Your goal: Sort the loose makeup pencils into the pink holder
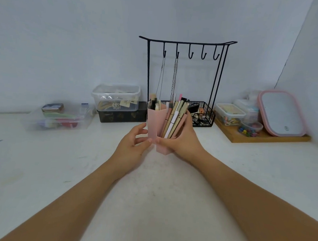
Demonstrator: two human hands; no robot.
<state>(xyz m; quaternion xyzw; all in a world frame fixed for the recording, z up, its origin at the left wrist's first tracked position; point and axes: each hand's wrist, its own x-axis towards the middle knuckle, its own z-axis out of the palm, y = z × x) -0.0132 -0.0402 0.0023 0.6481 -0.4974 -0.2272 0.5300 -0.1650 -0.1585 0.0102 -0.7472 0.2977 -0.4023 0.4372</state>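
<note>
Pink holder [155, 123] at centre of the white table [59, 170], in front of the black wire stand [186, 48]; whether its base rests on the table or is lifted, cannot tell. Right hand [183, 140] wraps the holder's right side, clamped on a bundle of makeup pencils [175, 117] against it; the pencils' lower ends are hidden behind the thumb. Left hand [133, 143] fingers loosely curled, fingertips touching the holder's lower left. More items stand in the left compartment, too blurred to identify. Both forearms cut off at the frame's bottom.
</note>
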